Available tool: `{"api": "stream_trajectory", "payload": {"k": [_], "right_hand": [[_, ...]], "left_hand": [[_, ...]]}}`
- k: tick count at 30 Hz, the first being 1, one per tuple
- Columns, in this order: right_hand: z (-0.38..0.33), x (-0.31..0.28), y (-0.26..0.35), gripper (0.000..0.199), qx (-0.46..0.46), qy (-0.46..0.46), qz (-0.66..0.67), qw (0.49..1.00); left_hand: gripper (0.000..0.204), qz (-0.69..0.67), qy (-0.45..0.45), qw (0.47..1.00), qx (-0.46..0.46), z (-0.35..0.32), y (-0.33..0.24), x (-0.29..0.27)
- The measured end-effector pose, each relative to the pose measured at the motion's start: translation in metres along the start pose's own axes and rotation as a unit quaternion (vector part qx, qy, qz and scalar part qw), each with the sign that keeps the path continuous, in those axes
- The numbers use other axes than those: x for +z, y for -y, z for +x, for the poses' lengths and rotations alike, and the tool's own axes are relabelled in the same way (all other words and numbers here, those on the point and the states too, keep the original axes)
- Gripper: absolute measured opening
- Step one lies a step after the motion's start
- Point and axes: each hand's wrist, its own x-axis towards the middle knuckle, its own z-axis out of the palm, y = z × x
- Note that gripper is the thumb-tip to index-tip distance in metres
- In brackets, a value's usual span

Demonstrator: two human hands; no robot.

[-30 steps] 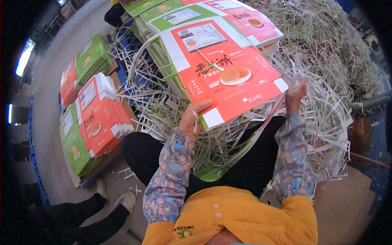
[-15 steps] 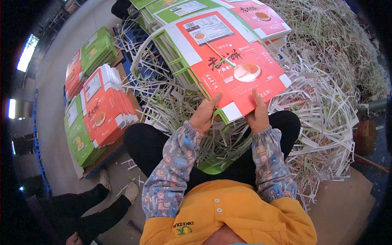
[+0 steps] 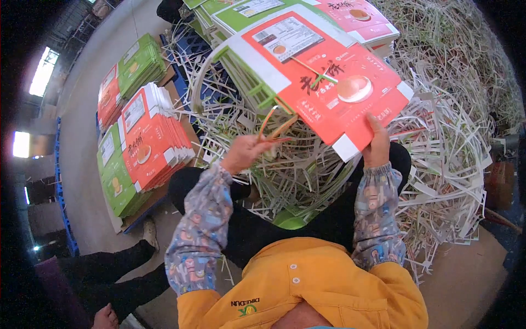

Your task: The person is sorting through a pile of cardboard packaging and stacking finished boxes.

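A stack of red flat carton blanks with white tabs lies tilted in front of me. My right hand grips its near right corner, thumb on the printed face and fingers underneath. Left of the stack, my left hand is closed on thin cut paper strips, orange and whitish, that stick out from its fingers. Green trim still hangs along the blanks' left edge. A small cross-shaped green scrap and a thin strip lie on the top blank.
Shredded paper trimmings heap on the right and around my knees. Green blanks and pink blanks are piled behind. Sorted red blanks and green blanks stand at left on a pallet. Another person's hand shows at lower left.
My left hand has left the blanks' near edge and moved left, pulling strips of trim away. My right hand still holds the corner, and the stack sits slightly further right.
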Motion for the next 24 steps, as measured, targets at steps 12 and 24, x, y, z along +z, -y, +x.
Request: {"api": "stream_trajectory", "payload": {"k": [12, 24], "right_hand": [[0.000, -0.039, 0.045, 0.038, -0.010, 0.049, 0.102, 0.994], [-0.013, -0.042, 0.006, 0.037, -0.030, -0.024, 0.059, 0.998]], "left_hand": [[0.041, 0.459, 0.133, 0.825, -0.303, -0.068, 0.120, -0.139], [0.031, 0.085, -0.154, 0.980, -0.089, 0.055, -0.039, 0.000]]}}
